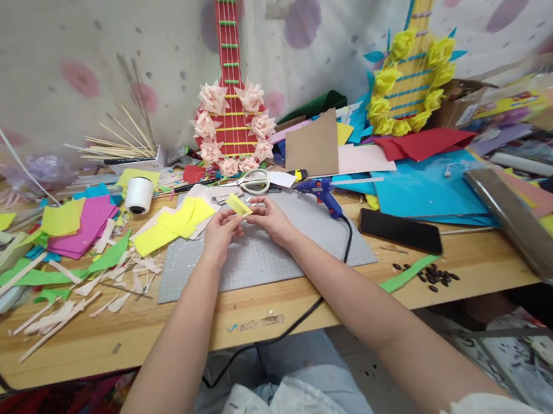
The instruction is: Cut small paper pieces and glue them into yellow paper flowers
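Both my left hand (225, 229) and my right hand (268, 218) are closed on one small piece of yellow paper (238, 205), which they hold between the fingertips above the grey cutting mat (264, 272). The paper looks bent or folded; its exact shape is too small to tell. Just beyond my fingers lie scissors (253, 181) with pale handles. A blue glue gun (323, 194) rests to the right of my right hand, its black cable running down over the table edge. Yellow paper sheets (175, 225) lie left of my left hand.
Paper guitars, one red with pink flowers (233, 125) and one yellow (407, 83), lean at the back. A phone (399, 231), black beads (435, 275) and blue sheets (425, 189) lie right. Paper scraps (129, 279), a white roll (139, 195) and wooden sticks (122, 142) stand left.
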{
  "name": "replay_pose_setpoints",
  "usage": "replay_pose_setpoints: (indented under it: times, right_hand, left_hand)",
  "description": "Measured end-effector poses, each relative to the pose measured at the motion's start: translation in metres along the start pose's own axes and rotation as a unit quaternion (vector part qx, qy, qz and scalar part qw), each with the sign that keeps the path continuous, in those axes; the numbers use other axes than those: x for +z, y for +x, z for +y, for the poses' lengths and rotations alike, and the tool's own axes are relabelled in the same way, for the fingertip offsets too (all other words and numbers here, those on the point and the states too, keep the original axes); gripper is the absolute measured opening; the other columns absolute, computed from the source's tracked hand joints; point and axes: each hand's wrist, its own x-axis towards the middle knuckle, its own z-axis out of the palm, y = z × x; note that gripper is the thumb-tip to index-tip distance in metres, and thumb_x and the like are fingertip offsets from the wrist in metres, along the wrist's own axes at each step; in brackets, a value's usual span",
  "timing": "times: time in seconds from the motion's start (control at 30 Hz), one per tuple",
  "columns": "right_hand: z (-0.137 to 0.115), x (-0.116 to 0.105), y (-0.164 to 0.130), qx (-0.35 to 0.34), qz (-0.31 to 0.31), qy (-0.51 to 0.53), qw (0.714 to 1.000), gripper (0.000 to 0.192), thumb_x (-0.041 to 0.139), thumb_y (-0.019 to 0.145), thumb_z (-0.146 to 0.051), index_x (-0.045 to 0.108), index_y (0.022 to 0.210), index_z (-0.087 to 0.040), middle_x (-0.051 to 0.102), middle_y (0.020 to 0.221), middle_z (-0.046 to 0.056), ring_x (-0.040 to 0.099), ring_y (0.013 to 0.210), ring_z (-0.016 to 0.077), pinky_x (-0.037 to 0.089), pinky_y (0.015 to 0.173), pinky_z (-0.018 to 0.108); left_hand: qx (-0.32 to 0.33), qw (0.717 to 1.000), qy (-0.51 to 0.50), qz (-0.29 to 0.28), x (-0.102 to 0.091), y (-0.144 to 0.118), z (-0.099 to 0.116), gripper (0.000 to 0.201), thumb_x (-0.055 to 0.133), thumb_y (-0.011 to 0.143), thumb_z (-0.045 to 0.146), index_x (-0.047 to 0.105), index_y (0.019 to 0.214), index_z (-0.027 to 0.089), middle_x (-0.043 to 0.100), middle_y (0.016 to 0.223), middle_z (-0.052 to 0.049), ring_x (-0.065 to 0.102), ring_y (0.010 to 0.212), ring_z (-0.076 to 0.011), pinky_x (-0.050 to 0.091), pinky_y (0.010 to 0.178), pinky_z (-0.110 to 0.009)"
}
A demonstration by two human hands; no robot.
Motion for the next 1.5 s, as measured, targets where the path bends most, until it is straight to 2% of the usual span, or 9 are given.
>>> replay_pose_setpoints:
  times: [0.2, 0.37, 0.47, 0.6, 0.7, 0.93, 1.1, 1.33, 1.5]
  right_hand:
    - [0.0, 0.002, 0.0, -0.011, 0.024, -0.019, 0.999, 0.041, 0.071, 0.053, -0.017, 0.047, 0.086, -0.02, 0.063, 0.068, -0.007, 0.058, 0.061, 0.0067, 0.046, 0.063, 0.021]
    - [0.002, 0.001, 0.001, -0.015, 0.035, -0.029, 0.999, 0.042, 0.072, 0.054, -0.023, 0.046, 0.086, -0.021, 0.06, 0.066, -0.007, 0.056, 0.059, 0.0071, 0.046, 0.061, 0.022]
    - [0.003, 0.001, 0.002, -0.016, 0.047, -0.019, 0.999, 0.043, 0.073, 0.052, -0.024, 0.046, 0.085, -0.021, 0.059, 0.064, -0.008, 0.055, 0.057, 0.0067, 0.046, 0.06, 0.022]
    - [0.004, 0.001, 0.003, -0.014, 0.044, -0.014, 0.999, 0.043, 0.074, 0.051, -0.026, 0.046, 0.084, -0.021, 0.059, 0.062, -0.008, 0.055, 0.056, 0.0072, 0.047, 0.06, 0.023]
    - [0.004, 0.002, 0.003, -0.005, 0.037, -0.021, 0.999, 0.042, 0.073, 0.052, -0.027, 0.047, 0.083, -0.021, 0.059, 0.062, -0.008, 0.056, 0.056, 0.0076, 0.047, 0.059, 0.023]
    - [0.004, 0.003, 0.002, 0.001, 0.046, -0.008, 0.999, 0.041, 0.073, 0.051, -0.024, 0.045, 0.081, -0.021, 0.061, 0.067, -0.006, 0.055, 0.057, 0.0073, 0.045, 0.056, 0.02]
    - [0.004, 0.004, 0.001, -0.002, 0.034, -0.007, 0.999, 0.038, 0.071, 0.054, -0.023, 0.045, 0.082, -0.021, 0.061, 0.071, -0.006, 0.055, 0.06, 0.0079, 0.045, 0.056, 0.02]
    - [0.005, 0.005, 0.002, -0.014, 0.029, -0.007, 0.999, 0.038, 0.07, 0.054, -0.022, 0.044, 0.082, -0.022, 0.06, 0.073, -0.006, 0.055, 0.062, 0.0088, 0.045, 0.055, 0.02]
    - [0.006, 0.005, 0.002, -0.018, 0.03, -0.009, 0.999, 0.039, 0.07, 0.054, -0.022, 0.044, 0.083, -0.022, 0.06, 0.07, -0.007, 0.055, 0.059, 0.008, 0.045, 0.054, 0.02]
  left_hand:
    - [-0.017, 1.0, 0.002, -0.009, 0.0, 0.0, 0.001, 0.037, 0.074, 0.05, 0.023, 0.056, 0.081, 0.014, 0.059, 0.063, 0.001, 0.05, 0.047, -0.0062, 0.046, 0.048, -0.023]
    - [0.0, 1.0, 0.016, -0.019, 0.002, -0.001, -0.002, 0.039, 0.073, 0.05, 0.028, 0.056, 0.082, 0.015, 0.063, 0.071, -0.001, 0.054, 0.054, -0.009, 0.047, 0.051, -0.024]
    - [0.051, 0.997, 0.045, -0.023, 0.004, 0.0, -0.007, 0.04, 0.074, 0.05, 0.029, 0.057, 0.084, 0.015, 0.064, 0.078, -0.003, 0.058, 0.064, -0.0116, 0.047, 0.058, -0.025]
    - [0.14, 0.985, 0.099, -0.009, 0.004, 0.002, -0.012, 0.038, 0.074, 0.051, 0.026, 0.057, 0.083, 0.015, 0.063, 0.074, -0.002, 0.058, 0.067, -0.0119, 0.045, 0.068, -0.026]
    - [0.158, 0.98, 0.124, 0.003, 0.003, 0.003, -0.012, 0.035, 0.073, 0.053, 0.026, 0.057, 0.082, 0.016, 0.063, 0.071, -0.001, 0.059, 0.067, -0.0128, 0.045, 0.068, -0.027]
    - [0.139, 0.986, 0.095, 0.009, 0.001, 0.004, -0.016, 0.036, 0.072, 0.054, 0.027, 0.057, 0.084, 0.016, 0.062, 0.066, 0.0, 0.058, 0.062, -0.0118, 0.046, 0.064, -0.025]
    - [0.09, 0.994, 0.059, -0.008, 0.004, -0.002, -0.01, 0.041, 0.072, 0.05, 0.028, 0.056, 0.085, 0.016, 0.061, 0.061, 0.002, 0.056, 0.055, -0.0111, 0.045, 0.058, -0.025]
    - [0.062, 0.997, 0.047, -0.007, 0.006, -0.006, -0.005, 0.044, 0.072, 0.048, 0.028, 0.054, 0.086, 0.016, 0.062, 0.077, -0.001, 0.058, 0.066, -0.0132, 0.046, 0.058, -0.026]
    - [0.06, 0.997, 0.036, 0.009, 0.006, -0.003, -0.008, 0.041, 0.071, 0.049, 0.027, 0.052, 0.084, 0.016, 0.061, 0.071, 0.001, 0.058, 0.063, -0.0117, 0.047, 0.059, -0.026]
